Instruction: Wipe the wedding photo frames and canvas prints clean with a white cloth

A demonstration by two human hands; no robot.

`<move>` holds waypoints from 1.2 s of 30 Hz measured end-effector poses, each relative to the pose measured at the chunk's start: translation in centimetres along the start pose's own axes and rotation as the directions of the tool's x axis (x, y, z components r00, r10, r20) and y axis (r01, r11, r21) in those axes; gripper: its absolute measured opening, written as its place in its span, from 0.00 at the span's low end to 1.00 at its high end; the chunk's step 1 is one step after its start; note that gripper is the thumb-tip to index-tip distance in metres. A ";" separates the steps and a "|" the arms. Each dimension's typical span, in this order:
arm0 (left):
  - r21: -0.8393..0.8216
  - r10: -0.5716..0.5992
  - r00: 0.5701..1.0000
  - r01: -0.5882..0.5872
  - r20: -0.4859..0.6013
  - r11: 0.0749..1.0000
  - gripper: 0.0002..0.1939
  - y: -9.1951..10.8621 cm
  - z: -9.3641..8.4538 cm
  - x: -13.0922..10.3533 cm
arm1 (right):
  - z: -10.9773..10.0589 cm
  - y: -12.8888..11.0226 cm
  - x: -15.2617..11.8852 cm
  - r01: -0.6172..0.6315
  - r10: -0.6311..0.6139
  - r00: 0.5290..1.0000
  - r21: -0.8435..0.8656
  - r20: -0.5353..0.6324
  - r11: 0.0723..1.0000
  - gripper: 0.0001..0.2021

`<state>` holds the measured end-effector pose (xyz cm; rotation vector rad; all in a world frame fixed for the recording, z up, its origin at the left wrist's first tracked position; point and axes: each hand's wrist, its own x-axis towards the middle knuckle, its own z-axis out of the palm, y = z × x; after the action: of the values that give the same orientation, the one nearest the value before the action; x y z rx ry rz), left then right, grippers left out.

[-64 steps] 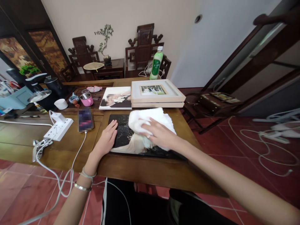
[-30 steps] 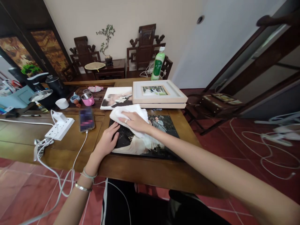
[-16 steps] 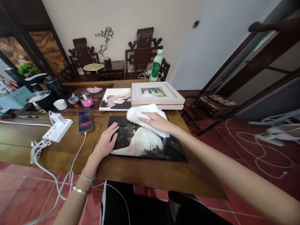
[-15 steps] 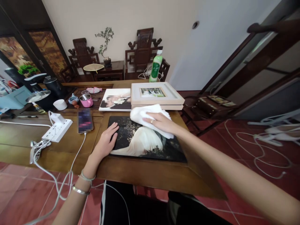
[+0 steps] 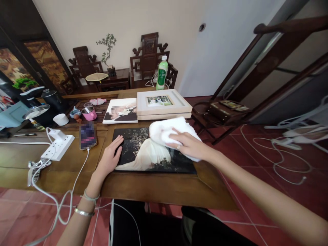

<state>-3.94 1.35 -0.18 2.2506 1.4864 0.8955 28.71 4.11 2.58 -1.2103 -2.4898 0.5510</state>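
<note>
A dark photo panel [image 5: 130,150] with a pale dress pictured on it lies flat near the front edge of the wooden table [image 5: 153,188]. My left hand [image 5: 110,155] rests at the panel's left edge, fingers stretched out and holding nothing. On the panel's right part, my right hand [image 5: 189,145] grips a folded white towel [image 5: 164,131] and presses it down. The towel covers the panel's upper right area, and part of it hides beneath my fingers.
Behind the panel lie a white-edged photo print [image 5: 121,118] and stacked pale picture frames [image 5: 176,100], with a green bottle [image 5: 161,73] beyond. To the left are a phone [image 5: 87,136] on a cable, a power strip [image 5: 60,148], a pink cup [image 5: 89,114] and a blue box [image 5: 15,114].
My right hand has moved the towel rightward and toward me over the panel. My left hand keeps its place at the panel's left edge. The whole view has shifted slightly.
</note>
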 end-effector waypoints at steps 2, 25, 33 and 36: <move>0.001 0.001 1.000 -0.001 0.004 1.000 0.21 0.0 0.0 0.0 | 0.5 -1.7 -2.7 0.017 -0.017 0.999 -0.016 0.033 1.000 0.13; -0.006 0.028 0.998 -0.028 0.048 1.000 0.19 0.1 -0.3 0.1 | -0.8 1.2 1.6 0.026 -0.026 1.000 0.147 -0.003 0.989 0.19; -0.011 0.007 1.000 -0.007 0.017 1.000 0.19 0.0 -0.2 0.1 | -1.0 1.5 4.4 -0.016 0.028 0.996 0.148 -0.083 0.989 0.18; -0.011 -0.003 1.000 0.003 0.012 1.000 0.19 -0.1 -0.1 0.1 | 0.3 -0.2 1.6 -0.009 0.015 0.997 0.087 -0.071 0.996 0.14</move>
<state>-4.03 1.48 -0.07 2.2413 1.4764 0.8856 27.47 5.19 2.64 -1.1917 -2.3753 0.6016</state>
